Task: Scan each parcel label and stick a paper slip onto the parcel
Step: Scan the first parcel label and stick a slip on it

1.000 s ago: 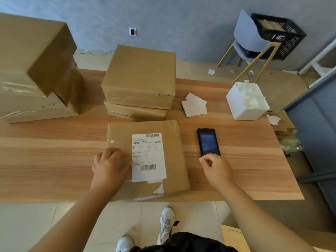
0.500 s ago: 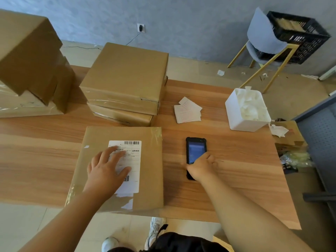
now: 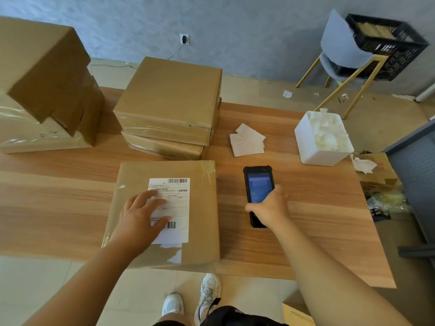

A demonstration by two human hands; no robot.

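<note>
Lower middle of the frame, the left hand (image 3: 138, 220) is lying flat with spread fingers on the parcel (image 3: 164, 212), a stiff, probably light box best held by its edges, while the right hand (image 3: 268, 208) is gripping the scanner (image 3: 257, 184).

A parcel (image 3: 164, 212) is laid flat on the desk (image 3: 306, 231), its label (image 3: 174, 208) pressed by the left hand (image 3: 141, 217). Just beside it, a scanner (image 3: 259, 187) is gripped by the right hand (image 3: 270, 208). Slips (image 3: 247, 142) are scattered further back.
</note>
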